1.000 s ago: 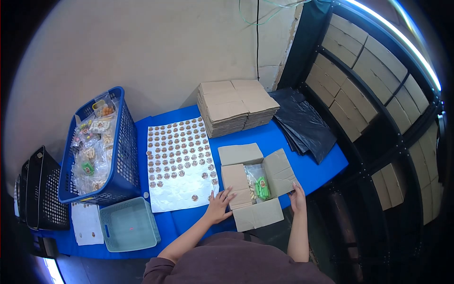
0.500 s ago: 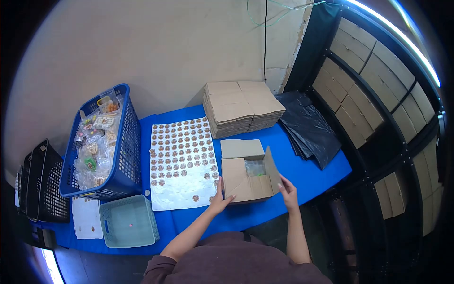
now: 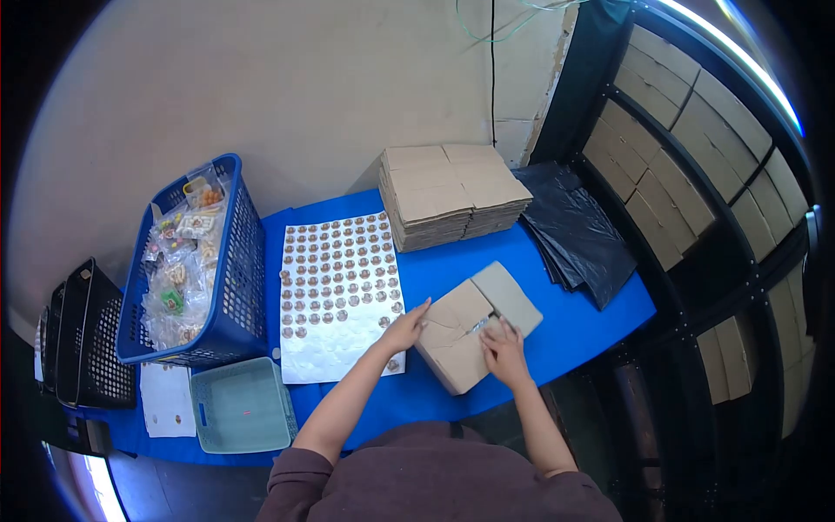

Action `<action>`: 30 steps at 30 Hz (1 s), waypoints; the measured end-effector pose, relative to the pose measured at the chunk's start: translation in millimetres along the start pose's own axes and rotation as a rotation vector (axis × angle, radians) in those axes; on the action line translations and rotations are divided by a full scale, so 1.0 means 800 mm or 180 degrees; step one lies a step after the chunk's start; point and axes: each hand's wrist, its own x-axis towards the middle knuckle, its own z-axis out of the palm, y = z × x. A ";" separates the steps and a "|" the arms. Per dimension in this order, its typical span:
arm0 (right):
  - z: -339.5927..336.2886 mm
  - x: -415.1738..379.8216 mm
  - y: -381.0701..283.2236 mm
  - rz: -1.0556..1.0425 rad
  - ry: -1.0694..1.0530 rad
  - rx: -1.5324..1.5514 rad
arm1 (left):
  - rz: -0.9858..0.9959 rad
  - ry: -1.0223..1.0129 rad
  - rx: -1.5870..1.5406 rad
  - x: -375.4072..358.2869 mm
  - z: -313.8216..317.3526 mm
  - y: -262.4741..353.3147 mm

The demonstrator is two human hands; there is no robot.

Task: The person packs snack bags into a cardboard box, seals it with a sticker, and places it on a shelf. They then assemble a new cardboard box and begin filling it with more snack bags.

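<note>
A brown cardboard box [image 3: 454, 334] sits turned at an angle on the blue-covered table, its top flaps folded inward over the opening. Along its left edge, my left hand [image 3: 405, 330] grips the side. My right hand [image 3: 506, 352] presses on the top near the right corner, with curled fingers at a flap's edge. Through a small gap between the flaps, a bit of clear plastic [image 3: 478, 325] shows; the rest of the contents is hidden. One wide flap [image 3: 509, 298] lies toward the upper right.
Left of the box lies a white sheet with rows of round stickers [image 3: 339, 352]. Beyond stand a blue basket of bagged items [image 3: 239, 270], a pale green tray [image 3: 285, 409] and black baskets [image 3: 109, 339]. Flattened cardboard [image 3: 457, 178], black plastic bags [image 3: 578, 235] and shelved boxes [image 3: 665, 204] are behind and right.
The box has turned on the table, and its raised right flap is now folded down over the opening. My right hand has moved from the box's side onto its top.
</note>
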 end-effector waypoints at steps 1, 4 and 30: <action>0.004 -0.010 -0.007 -0.0146 0.0141 -0.0003 | -0.0006 0.0011 -0.0021 0.002 0.002 0.009; -0.002 -0.044 -0.034 -0.0156 0.0038 0.0266 | 0.0519 -0.0130 0.1982 0.015 0.020 0.041; -0.029 -0.066 -0.028 0.1624 0.0906 0.2037 | 0.1036 0.0307 0.2470 0.028 0.113 0.098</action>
